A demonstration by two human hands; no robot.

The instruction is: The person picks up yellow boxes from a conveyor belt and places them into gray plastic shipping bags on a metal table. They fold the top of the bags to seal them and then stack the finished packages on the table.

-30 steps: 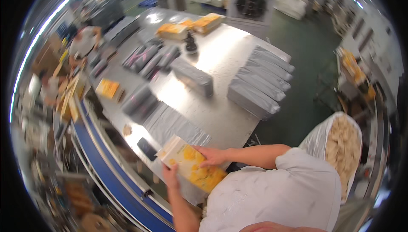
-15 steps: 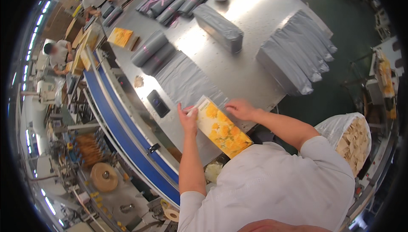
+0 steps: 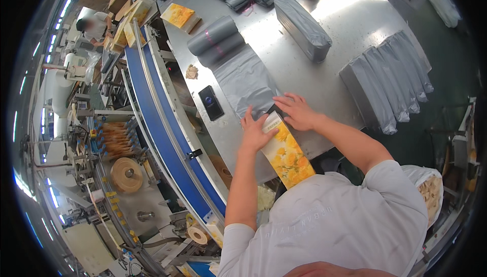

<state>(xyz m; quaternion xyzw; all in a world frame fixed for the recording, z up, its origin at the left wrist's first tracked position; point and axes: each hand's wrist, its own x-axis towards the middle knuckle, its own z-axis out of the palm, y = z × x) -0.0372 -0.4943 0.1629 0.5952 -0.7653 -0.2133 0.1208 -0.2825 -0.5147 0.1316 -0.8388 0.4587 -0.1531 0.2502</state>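
Now we are looking down at our two hands near the middle of the frame, at the near edge of the steel table. Our left hand is lying with spread fingers on the left edge of the yellow flowered box, and it is touching it. Our right hand is pressing flat, fingers open, on the upper end of the same box, where that end is meeting the flat grey plastic bag. We cannot tell whether the box end is already inside the bag mouth or only against it. The box is lying slantwise, its lower end pointing toward our body at the lower centre of the frame.

Just left of the bag a small black device is lying on the table. Above it, toward the upper centre, two grey rolls are lying side by side. At the upper right of centre a filled grey package is resting, and at the right side a row of grey packages is lying close together. Another yellow box is sitting at the upper left. A blue conveyor belt is running along the left side of the table, from the upper left down to the lower centre.
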